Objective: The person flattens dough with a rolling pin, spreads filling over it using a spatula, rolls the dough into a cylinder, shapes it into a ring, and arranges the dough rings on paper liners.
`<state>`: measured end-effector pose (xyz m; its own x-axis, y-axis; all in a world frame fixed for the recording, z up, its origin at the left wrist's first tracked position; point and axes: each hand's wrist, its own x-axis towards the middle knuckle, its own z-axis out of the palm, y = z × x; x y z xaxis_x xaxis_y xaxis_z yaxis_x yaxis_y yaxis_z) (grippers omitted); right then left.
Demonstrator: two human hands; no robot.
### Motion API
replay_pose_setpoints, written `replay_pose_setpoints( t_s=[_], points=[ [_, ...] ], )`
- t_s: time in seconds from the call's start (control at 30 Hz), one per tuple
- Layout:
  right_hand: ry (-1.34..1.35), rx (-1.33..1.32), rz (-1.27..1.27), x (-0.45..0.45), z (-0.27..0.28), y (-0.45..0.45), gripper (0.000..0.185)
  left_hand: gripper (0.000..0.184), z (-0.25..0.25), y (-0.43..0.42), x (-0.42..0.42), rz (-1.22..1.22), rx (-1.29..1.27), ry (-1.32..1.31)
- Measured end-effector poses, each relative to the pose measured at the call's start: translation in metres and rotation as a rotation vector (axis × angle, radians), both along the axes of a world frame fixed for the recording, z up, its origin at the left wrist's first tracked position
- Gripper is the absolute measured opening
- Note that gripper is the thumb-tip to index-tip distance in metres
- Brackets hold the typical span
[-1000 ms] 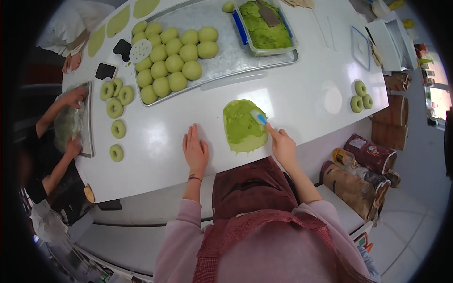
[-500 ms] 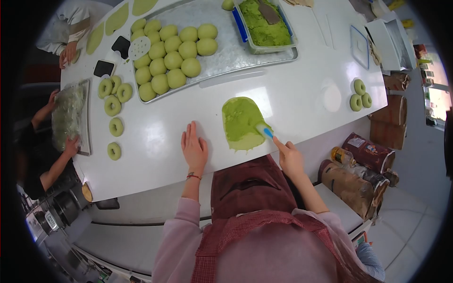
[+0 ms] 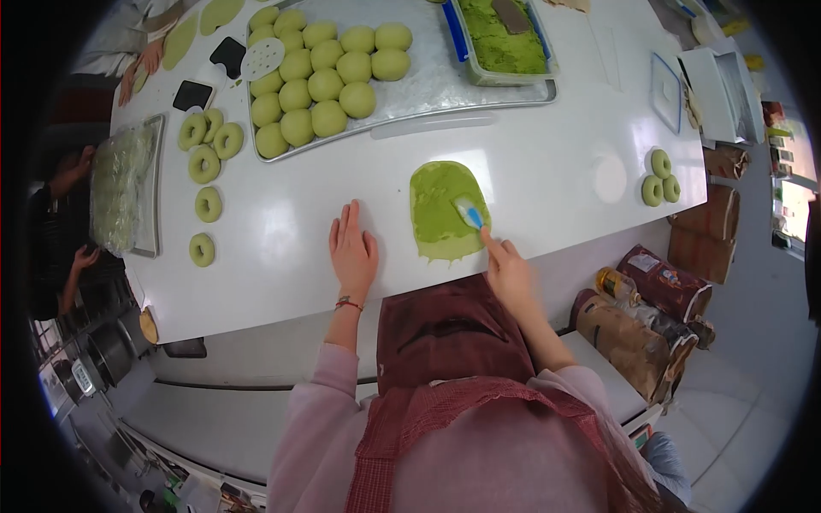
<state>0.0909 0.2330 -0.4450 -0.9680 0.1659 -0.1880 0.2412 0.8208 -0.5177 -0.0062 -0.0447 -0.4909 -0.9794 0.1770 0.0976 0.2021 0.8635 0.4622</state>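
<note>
A flat sheet of green dough (image 3: 436, 227) lies on the white table near its front edge, coated with a darker green paste. My right hand (image 3: 510, 272) grips a small spatula (image 3: 471, 215) with a blue and whitish head, which rests on the paste at the sheet's right half. The spatula's handle is mostly hidden in my fingers. To the left of the dough, my left hand (image 3: 352, 256) lies flat on the table, fingers stretched out, holding nothing.
Behind stands a metal tray (image 3: 428, 94) with rows of green dough balls (image 3: 325, 85) and a tub of green paste (image 3: 505, 43). Dough rings (image 3: 208, 205) lie left, more rings (image 3: 660, 175) right. A plastic-covered tray (image 3: 128, 188) sits far left, near co-workers' hands.
The spatula and my right hand have moved up and left over the dough, and the paste looks more evenly spread. At the left, a co-worker's hands have drawn away from the covered tray.
</note>
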Motion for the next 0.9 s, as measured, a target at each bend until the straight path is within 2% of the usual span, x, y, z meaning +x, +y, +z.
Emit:
replay_pose_setpoints(
  t_s=[0.1, 0.17, 0.23, 0.27, 0.37, 0.4, 0.47, 0.6, 0.7, 0.73, 0.9],
  points=[
    [0.05, 0.074, 0.109, 0.037, -0.007, -0.007, 0.053, 0.06, -0.008, -0.002, 0.0, -0.004, 0.005, 0.041],
    [-0.003, -0.026, 0.172, 0.044, 0.003, 0.003, 0.054, 0.06, -0.008, -0.001, 0.001, -0.002, 0.004, 0.044],
    [0.067, -0.12, -0.007, 0.025, 0.002, 0.012, 0.053, 0.059, -0.006, -0.001, 0.002, 0.01, -0.005, 0.044],
    [0.002, -0.151, -0.095, 0.009, 0.004, 0.01, 0.052, 0.059, -0.003, 0.001, 0.001, 0.013, -0.009, 0.039],
    [0.072, 0.005, 0.123, 0.02, -0.016, -0.015, 0.057, 0.059, -0.004, 0.0, 0.0, 0.007, -0.019, 0.04],
    [0.075, 0.006, 0.124, 0.028, -0.016, -0.015, 0.057, 0.059, -0.005, -0.001, -0.001, -0.004, -0.024, 0.042],
    [0.059, 0.113, 0.327, 0.036, -0.007, -0.011, 0.06, 0.059, -0.006, -0.002, 0.0, -0.008, -0.017, 0.047],
    [0.09, 0.057, 0.206, -0.02, 0.018, 0.006, 0.061, 0.059, -0.007, -0.001, 0.0, -0.004, -0.013, 0.077],
    [0.193, 0.025, 0.188, -0.055, -0.014, -0.006, 0.061, 0.058, -0.002, -0.002, 0.0, -0.005, -0.024, 0.042],
    [0.11, 0.075, 0.248, -0.041, -0.018, -0.014, 0.062, 0.058, -0.003, -0.003, -0.001, -0.007, -0.026, 0.047],
    [0.024, 0.141, 0.386, 0.008, 0.001, 0.004, 0.063, 0.059, -0.007, -0.002, 0.0, -0.001, 0.03, 0.048]
  ],
)
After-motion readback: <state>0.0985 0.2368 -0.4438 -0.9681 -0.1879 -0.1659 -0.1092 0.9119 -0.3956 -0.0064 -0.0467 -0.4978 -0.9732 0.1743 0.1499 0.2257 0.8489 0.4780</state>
